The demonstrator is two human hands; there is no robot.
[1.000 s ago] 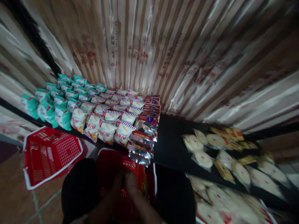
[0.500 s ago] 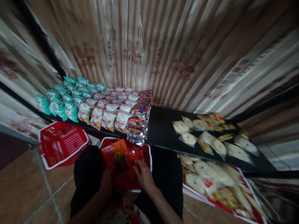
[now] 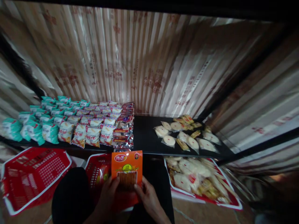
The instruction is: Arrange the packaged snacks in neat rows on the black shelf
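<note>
An orange snack packet (image 3: 127, 161) stands upright between my hands, its printed front facing me and brown sticks showing through a clear window. My left hand (image 3: 108, 191) grips its left edge, thumb on the front. On the right edge my right hand (image 3: 148, 194) pinches it the same way. The packet is above a red basket (image 3: 90, 165) between my knees, where another shiny red-orange packet (image 3: 102, 174) lies. Just beyond, the black shelf (image 3: 144, 133) carries a stack of dark red packets (image 3: 123, 127) nearest the held packet.
White snack bags (image 3: 92, 135) and teal bags (image 3: 50, 132) fill the shelf's left side in rows. Flat packs with white rounds (image 3: 169, 140) lie on its right. A red basket (image 3: 35, 174) sits at left; another basket (image 3: 235, 203) at right holds many packs. Striped sheeting (image 3: 130, 62) hangs behind.
The orange packet has been raised and turned upright, its front now toward me. Both hands have shifted to its side edges. The camera view has tilted up and swung right.
</note>
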